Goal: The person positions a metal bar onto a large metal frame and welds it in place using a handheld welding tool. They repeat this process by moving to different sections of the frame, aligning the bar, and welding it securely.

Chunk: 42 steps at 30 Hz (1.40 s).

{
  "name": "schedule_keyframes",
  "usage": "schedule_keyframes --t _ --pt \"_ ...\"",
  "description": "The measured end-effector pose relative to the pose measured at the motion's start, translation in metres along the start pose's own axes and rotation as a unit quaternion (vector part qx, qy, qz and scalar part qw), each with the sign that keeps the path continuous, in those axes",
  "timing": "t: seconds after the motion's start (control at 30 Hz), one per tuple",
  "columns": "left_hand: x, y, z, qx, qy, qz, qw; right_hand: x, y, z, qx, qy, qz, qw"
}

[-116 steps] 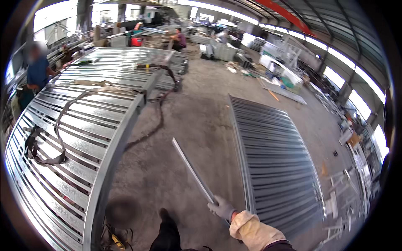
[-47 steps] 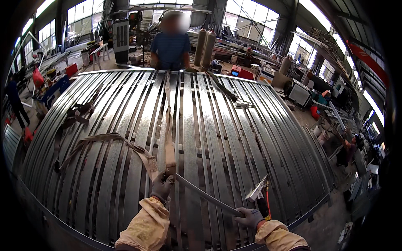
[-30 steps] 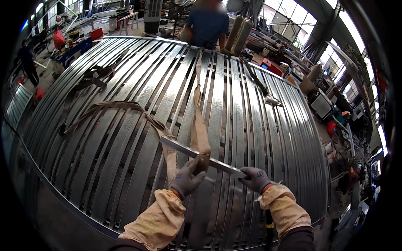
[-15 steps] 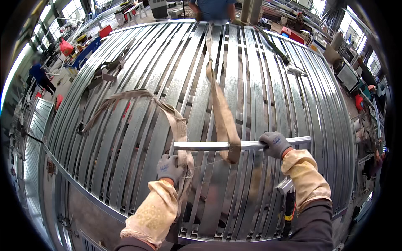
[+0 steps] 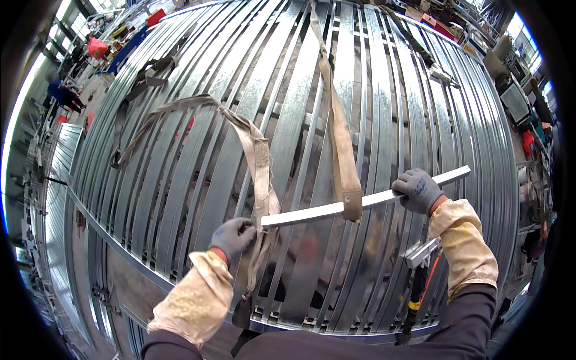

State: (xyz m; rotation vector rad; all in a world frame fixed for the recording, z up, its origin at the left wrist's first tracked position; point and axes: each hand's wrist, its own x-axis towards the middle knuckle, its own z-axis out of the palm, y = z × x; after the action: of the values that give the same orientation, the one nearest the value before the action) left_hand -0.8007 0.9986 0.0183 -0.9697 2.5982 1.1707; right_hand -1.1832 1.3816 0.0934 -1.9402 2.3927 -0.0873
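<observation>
The wide fisheye camera on the person's head looks steeply down and forward from above the grey-gloved left hand (image 5: 233, 238) and grey-gloved right hand (image 5: 418, 191), with dark brown fabric sleeves (image 5: 471, 309) entering from below. Close beneath, the broad panel of silvery metal slats (image 5: 378, 84) fills most of the view, its edges bowing toward the rim.

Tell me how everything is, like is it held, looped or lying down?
Right hand: closed around the metal bar.
Metal bar: held, slightly slanted.
Central beige strap: looped around the bar.
Left hand: fingers curled; can't tell if it's holding anything.
Other beige strap: twisted, lying across the slatted panel.
Slatted panel: lying flat.
</observation>
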Motion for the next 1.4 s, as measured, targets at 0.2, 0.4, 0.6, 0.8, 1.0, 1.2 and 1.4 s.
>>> schedule_keyframes --t 0.2,0.4,0.6,0.8,1.0,1.2,1.4 --pt "0.023 0.042 0.007 0.178 0.004 -0.072 0.981 0.011 0.0 -0.03 -0.036 -0.04 -0.048 0.997" --pt "0.05 0.04 0.014 0.194 -0.028 -0.059 0.979 0.017 -0.006 -0.035 -0.03 -0.064 -0.08 0.994" --pt "0.053 0.033 0.02 0.187 0.073 0.002 0.98 0.026 -0.024 -0.024 0.006 -0.1 -0.132 0.986" --pt "0.063 0.043 0.015 0.014 0.151 0.061 0.987 0.03 -0.052 -0.017 -0.008 -0.138 -0.16 0.977" --pt "0.119 0.099 -0.022 -0.088 0.21 0.161 0.96 0.041 -0.08 -0.021 0.038 -0.14 -0.162 0.976" --pt "0.16 0.113 -0.041 0.075 0.173 0.157 0.969 0.043 -0.164 -0.004 0.116 -0.192 -0.172 0.959" --pt "0.177 0.15 -0.048 0.09 0.146 0.169 0.971 0.038 -0.23 0.024 0.187 -0.219 -0.142 0.947"
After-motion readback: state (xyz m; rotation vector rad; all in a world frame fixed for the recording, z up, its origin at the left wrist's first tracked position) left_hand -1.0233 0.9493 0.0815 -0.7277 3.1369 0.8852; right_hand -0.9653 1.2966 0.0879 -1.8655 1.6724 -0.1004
